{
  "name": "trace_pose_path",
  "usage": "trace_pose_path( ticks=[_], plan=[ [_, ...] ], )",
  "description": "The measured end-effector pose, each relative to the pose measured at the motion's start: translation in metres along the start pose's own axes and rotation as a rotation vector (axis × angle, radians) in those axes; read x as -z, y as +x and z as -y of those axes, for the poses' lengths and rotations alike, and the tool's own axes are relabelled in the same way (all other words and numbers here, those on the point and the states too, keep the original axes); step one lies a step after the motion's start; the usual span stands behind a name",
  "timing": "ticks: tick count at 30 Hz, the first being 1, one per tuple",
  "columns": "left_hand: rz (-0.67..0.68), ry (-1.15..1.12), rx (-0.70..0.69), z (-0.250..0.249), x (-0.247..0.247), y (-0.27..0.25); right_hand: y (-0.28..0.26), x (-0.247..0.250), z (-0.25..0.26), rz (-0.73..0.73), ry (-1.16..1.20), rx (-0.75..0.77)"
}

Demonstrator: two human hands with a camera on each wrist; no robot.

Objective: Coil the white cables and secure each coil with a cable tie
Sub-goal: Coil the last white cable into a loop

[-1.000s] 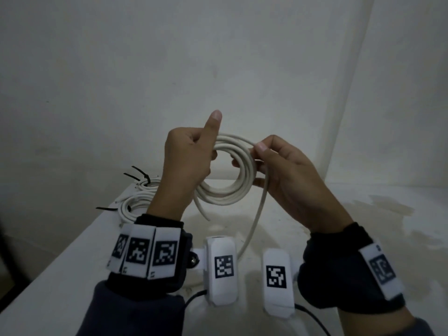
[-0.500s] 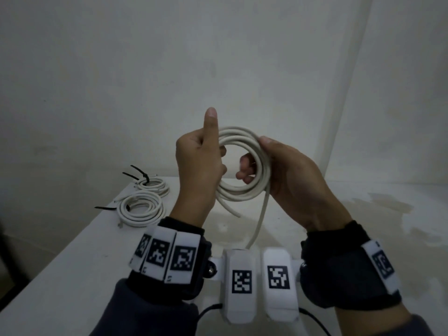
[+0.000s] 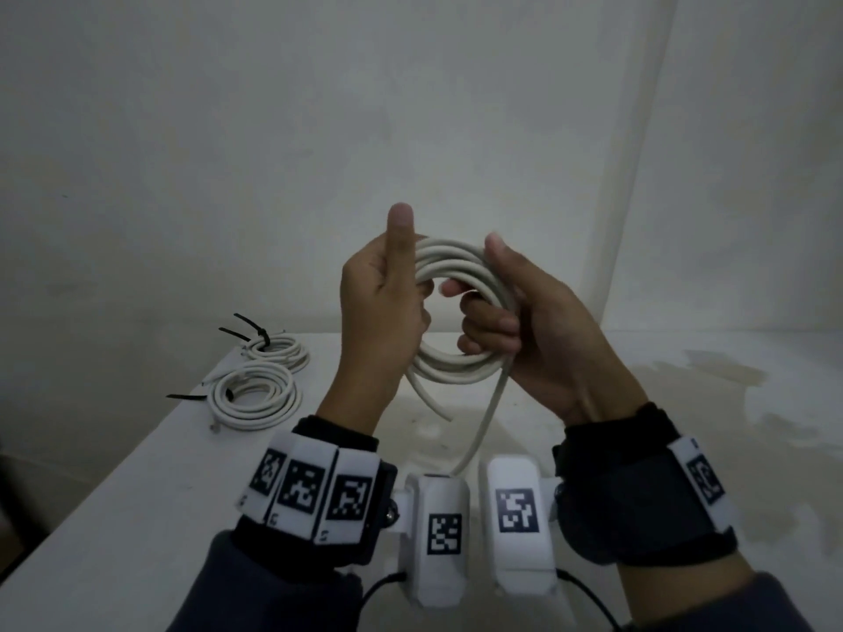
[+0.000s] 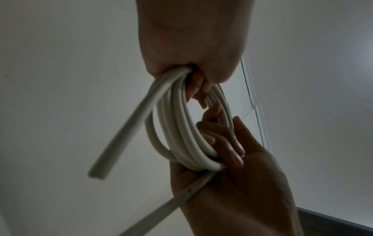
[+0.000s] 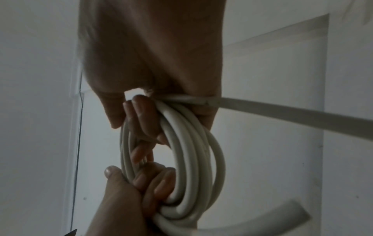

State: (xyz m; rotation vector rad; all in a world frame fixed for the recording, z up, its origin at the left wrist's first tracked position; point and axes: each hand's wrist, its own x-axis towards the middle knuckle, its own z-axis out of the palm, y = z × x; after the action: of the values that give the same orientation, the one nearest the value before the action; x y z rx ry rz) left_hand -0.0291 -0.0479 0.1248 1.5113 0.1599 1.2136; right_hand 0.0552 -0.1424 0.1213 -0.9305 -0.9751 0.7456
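I hold a coil of white cable (image 3: 456, 374) upright in the air between both hands, above the table. My left hand (image 3: 387, 303) grips the coil's left side with curled fingers, thumb pointing up. On the right side, my right hand (image 3: 497, 312) has its fingers hooked through the loop and its thumb on top. A loose tail (image 3: 483, 421) hangs from the right hand towards my wrists. A short free end (image 3: 429, 399) sticks out below the left hand. The left wrist view shows the coil (image 4: 181, 127) running from my left palm down to the right hand (image 4: 242, 183).
Two coiled white cables (image 3: 253, 394) (image 3: 278, 351) lie at the far left of the white table (image 3: 137, 494), each with a black cable tie (image 3: 184, 396) (image 3: 253, 333) sticking out. The table's left edge drops off beside them. Walls stand close behind and at the right.
My right hand has brought another turn of cable up onto the coil and closed round its right side. The hands have drawn closer together, and the hanging tail is shorter.
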Motion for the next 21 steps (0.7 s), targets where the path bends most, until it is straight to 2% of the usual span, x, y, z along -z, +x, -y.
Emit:
trace_pose_path(
  ticks=[4, 8, 12, 14, 16, 17, 19, 21],
  plan=[
    [0.133, 0.014, 0.016, 0.003, 0.001, 0.001, -0.001, 0.003, 0.0, -0.07, -0.026, 0.041],
    [0.248, 0.139, -0.001, 0.007, 0.002, 0.001, 0.001, 0.013, 0.0, -0.141, -0.003, 0.081],
    [0.238, 0.357, 0.009, 0.014, 0.007, 0.001, 0.001, 0.02, 0.0, -0.272, 0.046, 0.15],
    [0.223, 0.421, 0.125, 0.016, 0.011, 0.005, 0.0, 0.023, 0.001, -0.347, 0.107, 0.208],
    [0.225, 0.496, 0.345, 0.016, 0.016, 0.01, -0.001, 0.026, 0.002, -0.413, 0.182, 0.27],
    [0.267, 0.52, 0.468, 0.016, 0.019, 0.011, -0.001, 0.027, 0.003, -0.434, 0.223, 0.3],
    [0.442, 0.534, 0.685, 0.017, 0.023, 0.009, -0.001, 0.029, 0.003, -0.443, 0.312, 0.343],
    [0.657, 0.544, 0.822, 0.019, 0.024, 0.005, 0.0, 0.029, 0.001, -0.432, 0.383, 0.364]
  ],
)
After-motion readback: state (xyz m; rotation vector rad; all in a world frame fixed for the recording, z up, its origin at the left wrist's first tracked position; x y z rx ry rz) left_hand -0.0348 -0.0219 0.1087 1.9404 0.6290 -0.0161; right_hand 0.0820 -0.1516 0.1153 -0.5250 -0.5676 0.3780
